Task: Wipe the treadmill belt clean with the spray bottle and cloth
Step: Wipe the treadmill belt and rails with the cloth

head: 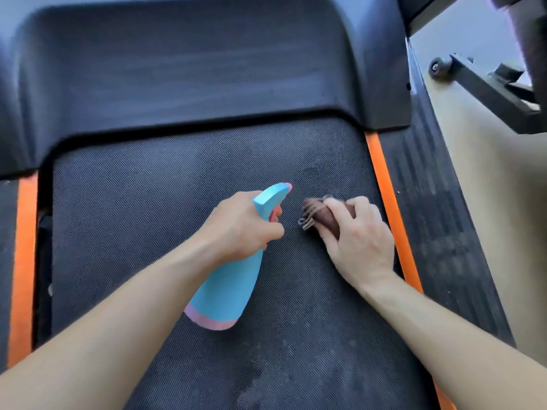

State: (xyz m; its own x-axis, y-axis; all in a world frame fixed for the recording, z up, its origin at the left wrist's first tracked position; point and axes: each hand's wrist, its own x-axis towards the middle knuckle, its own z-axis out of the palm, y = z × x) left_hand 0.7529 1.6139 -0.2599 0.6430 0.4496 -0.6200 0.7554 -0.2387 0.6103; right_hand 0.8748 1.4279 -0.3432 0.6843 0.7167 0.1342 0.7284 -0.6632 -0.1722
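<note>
A black textured treadmill belt (148,202) fills the middle of the view. My left hand (239,229) grips the neck of a light blue spray bottle (225,288) with a pink base, its nozzle pointing forward over the belt. Just to its right, my right hand (361,241) presses a bunched brown cloth (319,216) with a fringed edge onto the belt near the right side. A darker damp-looking spot (310,173) shows on the belt ahead of the cloth. Pale dusty marks (266,368) lie on the near belt.
Orange strips (384,184) run along both sides of the belt, with black ribbed side rails (438,220) outside them. The dark motor cover (183,69) spans the far end. At right is beige floor (488,184) and a black frame with a small wheel (441,68).
</note>
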